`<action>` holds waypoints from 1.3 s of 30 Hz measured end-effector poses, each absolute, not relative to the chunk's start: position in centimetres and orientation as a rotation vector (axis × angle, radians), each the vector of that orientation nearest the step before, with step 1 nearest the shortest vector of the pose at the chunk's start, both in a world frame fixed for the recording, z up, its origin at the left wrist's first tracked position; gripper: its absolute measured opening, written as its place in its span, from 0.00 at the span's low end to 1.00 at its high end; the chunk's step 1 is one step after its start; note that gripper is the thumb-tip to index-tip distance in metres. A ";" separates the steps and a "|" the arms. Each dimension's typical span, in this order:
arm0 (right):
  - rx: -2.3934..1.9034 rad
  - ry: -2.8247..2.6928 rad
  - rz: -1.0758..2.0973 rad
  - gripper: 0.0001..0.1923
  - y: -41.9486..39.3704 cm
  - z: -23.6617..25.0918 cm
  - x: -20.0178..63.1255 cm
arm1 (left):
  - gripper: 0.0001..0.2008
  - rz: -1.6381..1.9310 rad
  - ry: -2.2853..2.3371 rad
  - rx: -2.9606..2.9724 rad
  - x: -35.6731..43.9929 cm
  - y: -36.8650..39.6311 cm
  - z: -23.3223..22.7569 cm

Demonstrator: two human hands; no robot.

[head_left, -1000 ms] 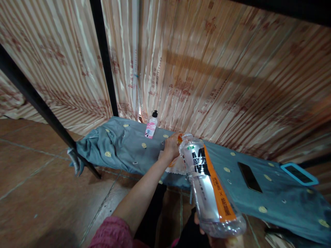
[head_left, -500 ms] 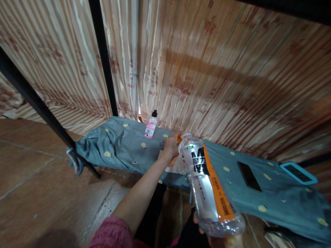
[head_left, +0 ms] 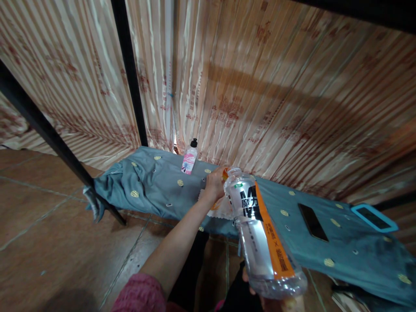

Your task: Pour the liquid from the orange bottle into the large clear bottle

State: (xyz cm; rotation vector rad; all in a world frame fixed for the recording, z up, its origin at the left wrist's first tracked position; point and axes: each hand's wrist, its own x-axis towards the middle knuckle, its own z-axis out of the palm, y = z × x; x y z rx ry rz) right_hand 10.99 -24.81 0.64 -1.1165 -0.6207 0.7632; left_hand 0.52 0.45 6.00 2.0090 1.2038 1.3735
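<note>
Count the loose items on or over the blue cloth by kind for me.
Bottles: 2, the clear bottle held in the right hand and the pink-label bottle
Phones: 2, the black phone and the blue-cased phone
Total: 4

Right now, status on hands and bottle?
Right hand grips clear bottle at base. Left hand closed on orange cap. Phone lies right, apart.

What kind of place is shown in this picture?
Probably a bedroom or dormitory bunk: a low bed under a grey-blue patterned sheet, black metal frame posts, and striped pinkish satin curtains around it. A dark phone lies on the sheet.
</note>
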 end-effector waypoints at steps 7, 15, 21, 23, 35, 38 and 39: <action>-1.110 -0.664 0.768 0.20 -24.8 1.3 10.5 | 0.13 1.369 1.178 2.006 0.5 0.5 6.0; -1.185 -0.694 0.714 0.15 -24.1 3.3 10.4 | 0.13 1.344 1.175 1.993 0.5 0.6 6.0; -1.217 -0.702 0.689 0.16 -24.1 3.5 10.1 | 0.12 1.322 1.195 2.002 0.3 0.4 6.3; -1.223 -0.701 0.690 0.16 -24.1 3.5 10.1 | 0.12 1.330 1.199 1.993 0.4 0.4 6.3; -1.228 -0.695 0.708 0.15 -24.1 3.5 10.3 | 0.11 1.369 1.179 1.981 0.4 0.4 6.1; -1.224 -0.692 0.700 0.15 -24.2 3.4 10.4 | 0.12 1.372 1.178 1.992 0.4 0.5 6.0; -1.221 -0.692 0.697 0.15 -24.2 3.3 10.4 | 0.13 1.370 1.180 1.995 0.5 0.6 6.0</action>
